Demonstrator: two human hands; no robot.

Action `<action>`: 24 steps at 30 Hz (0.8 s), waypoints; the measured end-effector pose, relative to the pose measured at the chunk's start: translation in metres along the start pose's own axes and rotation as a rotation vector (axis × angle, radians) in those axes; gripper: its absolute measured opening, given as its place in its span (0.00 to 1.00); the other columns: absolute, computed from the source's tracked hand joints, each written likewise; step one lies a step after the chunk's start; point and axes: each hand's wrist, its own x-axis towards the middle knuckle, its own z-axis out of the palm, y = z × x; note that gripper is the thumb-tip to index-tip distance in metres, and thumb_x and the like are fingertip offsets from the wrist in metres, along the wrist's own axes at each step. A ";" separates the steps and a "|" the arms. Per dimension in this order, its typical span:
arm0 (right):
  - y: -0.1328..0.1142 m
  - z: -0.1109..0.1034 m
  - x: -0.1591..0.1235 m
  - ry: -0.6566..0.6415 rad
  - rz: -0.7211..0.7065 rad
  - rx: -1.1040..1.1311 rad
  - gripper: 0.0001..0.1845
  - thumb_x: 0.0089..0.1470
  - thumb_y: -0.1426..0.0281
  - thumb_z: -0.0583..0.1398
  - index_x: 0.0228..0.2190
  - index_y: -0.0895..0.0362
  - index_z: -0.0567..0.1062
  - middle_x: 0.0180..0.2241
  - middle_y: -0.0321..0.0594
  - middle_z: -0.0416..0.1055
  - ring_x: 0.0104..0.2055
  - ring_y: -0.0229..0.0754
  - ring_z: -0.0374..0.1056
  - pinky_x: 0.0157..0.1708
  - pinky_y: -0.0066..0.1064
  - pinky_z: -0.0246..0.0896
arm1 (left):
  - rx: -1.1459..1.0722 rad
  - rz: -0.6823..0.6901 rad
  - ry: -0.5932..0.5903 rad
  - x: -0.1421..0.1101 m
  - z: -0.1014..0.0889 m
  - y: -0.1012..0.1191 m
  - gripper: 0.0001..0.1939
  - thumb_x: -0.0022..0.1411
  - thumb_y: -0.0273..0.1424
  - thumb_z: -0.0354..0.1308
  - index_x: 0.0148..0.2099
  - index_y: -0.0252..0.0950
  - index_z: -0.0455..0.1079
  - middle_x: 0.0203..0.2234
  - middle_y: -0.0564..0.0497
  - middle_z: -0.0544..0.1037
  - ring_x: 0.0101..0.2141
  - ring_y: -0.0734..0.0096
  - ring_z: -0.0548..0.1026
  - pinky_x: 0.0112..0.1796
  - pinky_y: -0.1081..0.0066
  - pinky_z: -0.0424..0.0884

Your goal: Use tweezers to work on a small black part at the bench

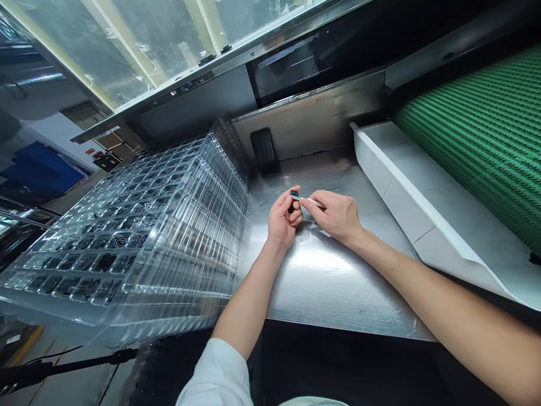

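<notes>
Left fingers point(285, 204) pinch a small black part point(295, 193) near their tips, right fingers point(311, 209) a slim tool point(316, 203).

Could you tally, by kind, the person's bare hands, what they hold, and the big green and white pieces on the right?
Bare left hand and right hand: 2
Small black rounded part: 1
Slim pale-handled tool: 1
Green textured belt: 1
Long white trough-like piece: 1
Total: 6
</notes>
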 end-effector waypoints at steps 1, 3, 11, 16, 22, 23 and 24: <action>0.000 0.000 0.000 0.006 0.000 -0.002 0.27 0.69 0.50 0.55 0.24 0.55 0.69 0.24 0.37 0.68 0.27 0.40 0.61 0.30 0.33 0.48 | -0.003 -0.002 -0.001 0.000 0.000 0.000 0.11 0.68 0.30 0.60 0.51 0.34 0.76 0.26 0.55 0.66 0.19 0.85 0.56 0.19 0.81 0.50; 0.000 0.000 0.000 0.024 0.008 -0.007 0.27 0.69 0.50 0.55 0.24 0.55 0.69 0.24 0.36 0.67 0.26 0.39 0.60 0.30 0.33 0.47 | -0.013 0.000 -0.009 0.000 0.000 0.000 0.11 0.68 0.30 0.60 0.51 0.34 0.76 0.26 0.55 0.65 0.18 0.85 0.55 0.19 0.81 0.50; 0.001 0.001 0.000 0.020 0.015 0.025 0.27 0.68 0.50 0.55 0.24 0.55 0.69 0.23 0.35 0.67 0.26 0.38 0.60 0.30 0.32 0.47 | -0.027 0.002 -0.014 0.001 -0.001 -0.002 0.10 0.69 0.29 0.58 0.50 0.34 0.76 0.26 0.55 0.65 0.18 0.85 0.56 0.19 0.81 0.50; -0.003 -0.004 0.003 0.029 0.073 0.138 0.25 0.67 0.51 0.57 0.25 0.55 0.72 0.23 0.35 0.66 0.26 0.38 0.60 0.31 0.32 0.49 | -0.029 0.015 -0.028 0.002 -0.002 -0.002 0.10 0.68 0.29 0.60 0.50 0.34 0.77 0.26 0.55 0.65 0.18 0.86 0.56 0.19 0.81 0.49; -0.006 -0.002 0.006 -0.032 0.165 0.409 0.19 0.62 0.52 0.61 0.32 0.56 0.77 0.29 0.36 0.73 0.31 0.40 0.65 0.33 0.31 0.56 | 0.032 -0.022 0.004 0.003 0.000 -0.006 0.14 0.64 0.33 0.66 0.50 0.34 0.78 0.25 0.56 0.66 0.17 0.87 0.54 0.19 0.81 0.47; -0.005 0.000 0.005 -0.056 0.175 0.430 0.19 0.61 0.53 0.62 0.33 0.56 0.77 0.30 0.36 0.74 0.31 0.40 0.65 0.33 0.30 0.56 | 0.059 -0.022 0.012 0.003 0.000 -0.008 0.15 0.63 0.34 0.67 0.50 0.34 0.78 0.24 0.56 0.66 0.17 0.87 0.53 0.19 0.80 0.46; -0.005 0.001 0.005 -0.078 0.178 0.441 0.18 0.61 0.53 0.61 0.32 0.56 0.77 0.30 0.36 0.74 0.31 0.40 0.65 0.33 0.30 0.56 | 0.087 -0.018 0.021 0.003 0.001 -0.010 0.16 0.62 0.35 0.68 0.49 0.33 0.78 0.24 0.56 0.67 0.17 0.87 0.53 0.19 0.80 0.45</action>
